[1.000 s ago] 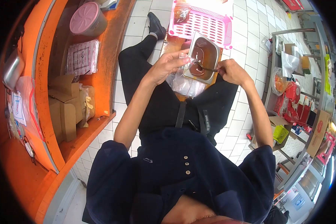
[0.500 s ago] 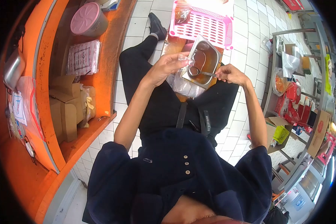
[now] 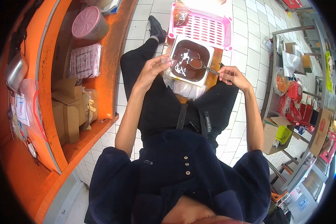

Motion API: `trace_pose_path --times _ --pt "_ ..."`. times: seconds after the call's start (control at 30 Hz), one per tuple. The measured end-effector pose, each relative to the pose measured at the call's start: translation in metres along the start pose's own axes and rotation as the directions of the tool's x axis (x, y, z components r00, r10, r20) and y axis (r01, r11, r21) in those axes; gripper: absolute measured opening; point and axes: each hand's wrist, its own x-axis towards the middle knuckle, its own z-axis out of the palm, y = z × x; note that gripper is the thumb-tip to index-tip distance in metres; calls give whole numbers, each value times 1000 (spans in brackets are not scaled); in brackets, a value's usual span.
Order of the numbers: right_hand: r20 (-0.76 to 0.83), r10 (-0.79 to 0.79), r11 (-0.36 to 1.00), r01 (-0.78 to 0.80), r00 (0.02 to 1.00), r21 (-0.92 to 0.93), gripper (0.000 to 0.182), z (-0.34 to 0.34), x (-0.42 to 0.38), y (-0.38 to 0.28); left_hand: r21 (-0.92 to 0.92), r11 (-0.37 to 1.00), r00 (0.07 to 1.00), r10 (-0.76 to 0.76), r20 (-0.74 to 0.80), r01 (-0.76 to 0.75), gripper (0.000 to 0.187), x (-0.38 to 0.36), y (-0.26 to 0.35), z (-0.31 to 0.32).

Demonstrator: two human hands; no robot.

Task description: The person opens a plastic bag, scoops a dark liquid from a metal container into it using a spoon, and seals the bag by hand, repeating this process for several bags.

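A rectangular metal pan [image 3: 210,61] stands between my knees, with dark reddish-brown sauce [image 3: 190,74] inside and white glare on its surface. My right hand [image 3: 233,77] grips the handle of a metal spoon [image 3: 211,70], whose bowl is over the sauce at the middle of the pan. At the pan's left rim, the thumb and fingers of my left hand [image 3: 153,71] pinch a small clear plastic bag [image 3: 167,60]. Several clear plastic bags [image 3: 186,89] lie just in front of the pan, on my side of it.
Beyond the pan sits a pink perforated basket [image 3: 209,30] with a tied bag of brown sauce [image 3: 181,18] in its left corner. An orange shelf [image 3: 119,41] on my left holds a pink-lidded tub [image 3: 86,23] and cardboard boxes [image 3: 69,117]. Metal racks [image 3: 293,30] stand right.
The pan has gone from tilted to level. My left hand has moved slightly left with the plastic bag, and the spoon's bowl is higher in view over the sauce.
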Motion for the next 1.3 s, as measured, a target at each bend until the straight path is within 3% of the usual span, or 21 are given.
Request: trace_pose_path --times 0.07,0.1,0.17,0.2,0.27,0.3,0.53,0.8,0.87,0.93,1.0,1.03,1.1,1.2,1.3 --pt "-32 -28 1000 28 999 3 10 4 -3 -7 178 980 988 110 -109 -90 62 -2 2 2" --pt "-36 -32 999 32 999 4 10 5 -4 -10 181 979 988 112 -104 -92 62 -3 4 3" --pt "-64 -47 999 46 997 -7 12 7 -7 -15 542 792 881 436 -184 -279 47 -6 12 3" --pt "-65 -48 999 48 997 -4 12 8 -9 -18 544 791 882 436 -181 -279 47 -8 18 5" --pt "-113 -85 996 83 990 -23 13 10 -14 -27 202 912 903 393 -172 -358 44 -10 30 11" --pt "-113 -87 996 85 990 -22 13 11 -17 -32 56 909 896 417 -152 -413 45 -11 39 19" --pt "-128 -138 990 133 982 -51 15 16 -30 -56 16 890 878 452 -155 -455 51 1 31 20" --pt "-111 -45 999 44 993 -9 11 14 -3 -7 139 872 863 486 -139 -469 64 14 17 24" --pt "-105 -39 999 39 994 -8 11 10 -3 -3 255 835 846 524 -101 -487 65 15 18 25" --pt "-101 -52 999 51 994 -9 10 11 -12 -15 317 826 846 521 -113 -467 61 12 24 28" --pt "-117 -76 997 75 990 -15 11 10 -24 -30 559 719 838 540 -77 -412 54 10 32 32" --pt "-128 -102 995 100 986 -23 12 9 -30 -40 557 719 840 539 -70 -415 54 10 37 35" --pt "-131 -132 990 125 982 -63 13 10 -43 -63 727 566 839 544 26 -389 53 10 43 39" --pt "-124 -178 980 164 976 -116 15 12 -58 -92 774 543 891 449 59 -325 56 14 44 48" --pt "-100 -236 967 224 967 -118 16 10 -61 -105 753 529 860 502 95 -392 58 19 40 59"
